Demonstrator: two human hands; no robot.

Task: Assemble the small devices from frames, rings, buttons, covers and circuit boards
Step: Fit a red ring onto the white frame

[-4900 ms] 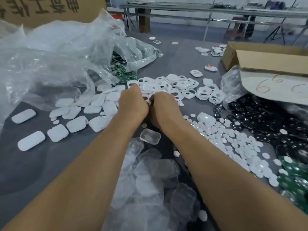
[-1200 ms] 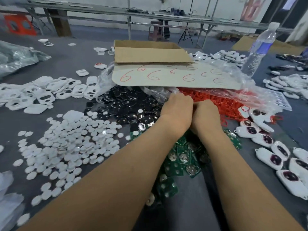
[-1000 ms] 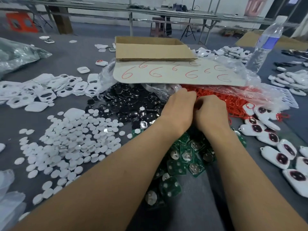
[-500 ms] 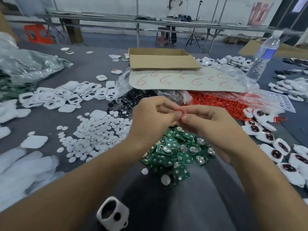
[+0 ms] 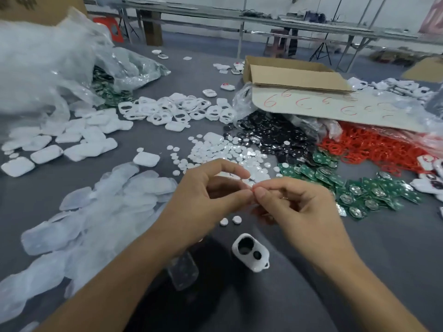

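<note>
My left hand (image 5: 211, 195) and my right hand (image 5: 294, 204) meet fingertip to fingertip above the table. Together they pinch a small thin red ring (image 5: 252, 189), mostly hidden by the fingers. Just below them a white frame (image 5: 250, 252) with two round holes lies on the grey table (image 5: 359, 259). A clear cover (image 5: 183, 271) lies to its left, partly under my left forearm. Two loose white buttons (image 5: 230, 220) sit between the hands and the frame.
Piles ring the work spot: translucent covers (image 5: 96, 212) at left, white covers (image 5: 79, 140), white frames (image 5: 177, 109), white buttons (image 5: 227, 152), black discs (image 5: 271, 137), red rings (image 5: 366, 149), green circuit boards (image 5: 359, 188). A cardboard box (image 5: 292, 73) and plastic bag (image 5: 48, 56) stand behind.
Both hands lifted off the red ring pile and drew back toward me, holding the ring at the fingertips. The view swung left, and the white frame now lies below the hands.
</note>
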